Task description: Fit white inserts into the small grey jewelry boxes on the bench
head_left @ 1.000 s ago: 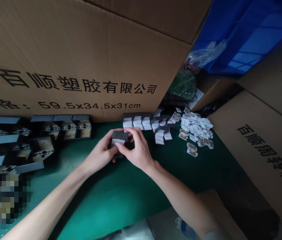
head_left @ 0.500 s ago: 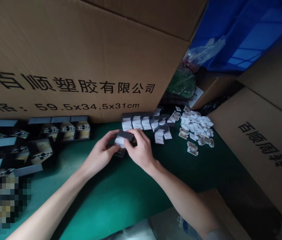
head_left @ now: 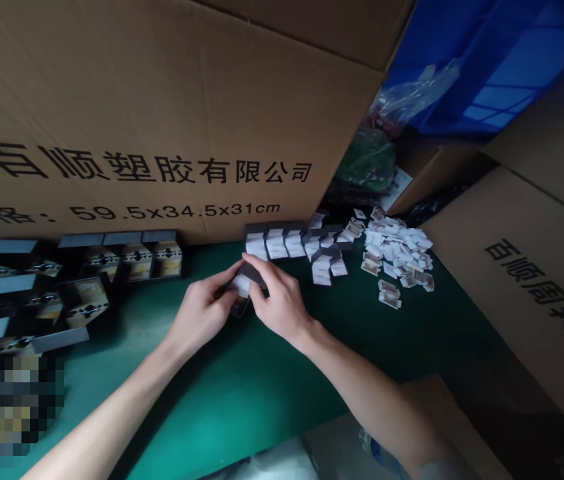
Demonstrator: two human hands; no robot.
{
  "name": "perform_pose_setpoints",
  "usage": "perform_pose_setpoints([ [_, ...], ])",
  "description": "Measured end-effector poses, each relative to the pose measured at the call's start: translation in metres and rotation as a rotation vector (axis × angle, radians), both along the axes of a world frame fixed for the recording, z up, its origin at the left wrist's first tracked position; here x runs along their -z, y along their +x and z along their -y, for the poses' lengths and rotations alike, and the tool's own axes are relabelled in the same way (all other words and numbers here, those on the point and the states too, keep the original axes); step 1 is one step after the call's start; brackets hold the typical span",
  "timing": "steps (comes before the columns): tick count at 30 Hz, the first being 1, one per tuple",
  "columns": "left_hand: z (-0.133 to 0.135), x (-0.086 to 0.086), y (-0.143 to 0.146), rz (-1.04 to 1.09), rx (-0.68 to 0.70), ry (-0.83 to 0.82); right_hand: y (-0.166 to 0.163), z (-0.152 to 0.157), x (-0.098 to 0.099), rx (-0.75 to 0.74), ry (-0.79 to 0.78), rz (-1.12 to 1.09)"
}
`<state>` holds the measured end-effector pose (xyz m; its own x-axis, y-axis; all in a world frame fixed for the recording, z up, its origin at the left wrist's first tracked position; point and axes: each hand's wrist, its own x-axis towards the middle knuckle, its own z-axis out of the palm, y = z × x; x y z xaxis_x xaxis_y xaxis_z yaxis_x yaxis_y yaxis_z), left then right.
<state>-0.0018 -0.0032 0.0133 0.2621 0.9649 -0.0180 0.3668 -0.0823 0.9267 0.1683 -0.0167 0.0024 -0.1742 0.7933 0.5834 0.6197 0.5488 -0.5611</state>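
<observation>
My left hand [head_left: 202,313] and my right hand [head_left: 279,303] meet over the green table [head_left: 242,387], both closed on one small grey and white block part [head_left: 243,283]. The fingers of both hands pinch it from either side, and most of the part is hidden by them. Just behind the hands a row of similar grey and white blocks [head_left: 287,243] stands against the big cardboard box [head_left: 162,113]. To the right lies a pile of small white pieces [head_left: 395,257].
Dark assembled units with grey tops [head_left: 117,253] line the table's left side. Cardboard boxes [head_left: 527,280] close in the right side, and a blue crate [head_left: 482,67] sits above them. A pixelated patch covers the bottom left corner.
Both hands have turned the part between them, tilting it over. The hands stayed in about the same spot on the table.
</observation>
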Motion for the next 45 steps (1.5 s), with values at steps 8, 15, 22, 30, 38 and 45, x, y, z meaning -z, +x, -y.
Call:
perform_pose_setpoints([
  [8,0.002,-0.001,0.003,0.029,0.047,-0.012,-0.001,0.001,0.000,0.030,0.079,-0.044],
  [15,0.004,-0.003,0.010,0.090,0.082,0.029,0.000,0.000,-0.002,0.055,0.166,-0.045],
  [22,0.004,-0.004,0.007,0.178,0.116,-0.058,0.000,0.004,-0.006,0.015,0.213,-0.063],
  [30,0.005,-0.004,0.006,0.245,0.129,-0.160,-0.001,0.002,-0.003,0.017,0.198,-0.080],
  [38,0.003,-0.005,0.004,0.232,0.124,-0.147,-0.001,0.003,-0.004,-0.002,0.211,-0.072],
  [45,0.007,-0.006,0.013,0.291,0.091,-0.188,0.002,-0.003,0.000,0.027,0.209,-0.070],
])
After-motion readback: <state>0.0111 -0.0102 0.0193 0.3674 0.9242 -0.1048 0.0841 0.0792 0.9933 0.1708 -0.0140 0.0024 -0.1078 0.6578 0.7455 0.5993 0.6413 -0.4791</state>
